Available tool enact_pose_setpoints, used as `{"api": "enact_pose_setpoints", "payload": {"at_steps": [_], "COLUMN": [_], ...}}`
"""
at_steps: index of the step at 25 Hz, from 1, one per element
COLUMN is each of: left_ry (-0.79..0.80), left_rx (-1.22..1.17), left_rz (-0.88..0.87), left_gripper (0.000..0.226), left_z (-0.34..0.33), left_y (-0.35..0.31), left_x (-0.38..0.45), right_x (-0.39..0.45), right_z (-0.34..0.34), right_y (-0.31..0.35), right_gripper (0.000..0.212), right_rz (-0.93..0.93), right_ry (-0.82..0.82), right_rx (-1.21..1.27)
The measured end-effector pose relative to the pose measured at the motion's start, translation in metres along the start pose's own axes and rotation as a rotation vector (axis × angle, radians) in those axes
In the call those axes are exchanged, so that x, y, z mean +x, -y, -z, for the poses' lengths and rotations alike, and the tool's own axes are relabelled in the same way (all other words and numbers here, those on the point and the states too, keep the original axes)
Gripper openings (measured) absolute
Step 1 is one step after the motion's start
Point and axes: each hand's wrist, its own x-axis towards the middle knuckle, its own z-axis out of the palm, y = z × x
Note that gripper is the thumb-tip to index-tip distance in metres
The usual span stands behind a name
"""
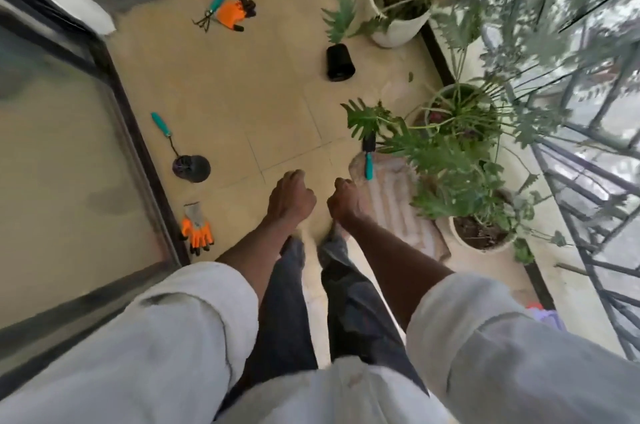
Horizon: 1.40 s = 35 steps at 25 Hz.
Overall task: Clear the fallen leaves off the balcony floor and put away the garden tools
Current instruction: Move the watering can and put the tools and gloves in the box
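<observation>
Both the left hand (290, 196) and right hand (346, 199) hang with fingers curled together, holding nothing. An orange glove (197, 229) lies on the floor (242, 94) at nine o'clock from them.

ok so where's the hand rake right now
In the head view the hand rake lies on the floor at the far left, near the grey wall, right beside an orange glove.

Soft, even daylight comes in from the railing (588, 181) side and casts only faint shadows on the floor (242, 94). Wide-angle distortion bends the edges, motion blur smears the foliage by the railing, and the sleeves (173, 337) look soft.
</observation>
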Motion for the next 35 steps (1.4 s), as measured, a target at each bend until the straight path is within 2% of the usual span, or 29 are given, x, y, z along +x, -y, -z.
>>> {"api": "enact_pose_setpoints", "payload": {"at_steps": [4,9,14,20,24,28,32,35], "left_ry": [0.073,0.139,0.122,0.078,0.095,0.124,0.09,0.027], "left_rx": [0.038,0.04,-0.081,-0.215,-0.21,-0.186,-0.239,-0.374], "left_rz": [-0.031,-0.062,-0.117,-0.063,-0.049,-0.027,0.075,0.183], "left_gripper": [0.048,0.049,0.047,0.044,0.042,0.041,0.041,0.04], "left_z": [-0.06,-0.18,-0.264,-0.327,-0.337,-0.319,-0.262,-0.201], "left_y": [0.019,0.067,0.083,0.092,0.1,0.102,0.092,0.085], "left_x": [0.11,0.251,0.333,0.377,0.371,0.35,0.317,0.288], "right_x": [0.115,0.272,0.372,0.433,0.439,0.415,0.368,0.32], "right_z": [-0.04,-0.134,-0.192,-0.232,-0.24,-0.232,-0.208,-0.173], "right_y": [-0.026,-0.114,-0.191,-0.235,-0.243,-0.212,-0.15,-0.091], "right_gripper": [0.025,0.031,0.035,0.044,0.045,0.039,0.037,0.029], "right_rz": [-0.069,-0.209,-0.325,-0.451,-0.523,-0.587,-0.464,-0.356], "right_ry": [0.013,-0.012,-0.088,-0.141,-0.151,-0.121,-0.064,-0.019], "right_rx": [0.033,0.067,0.044,0.073,0.184,0.367,0.525,0.581]}}
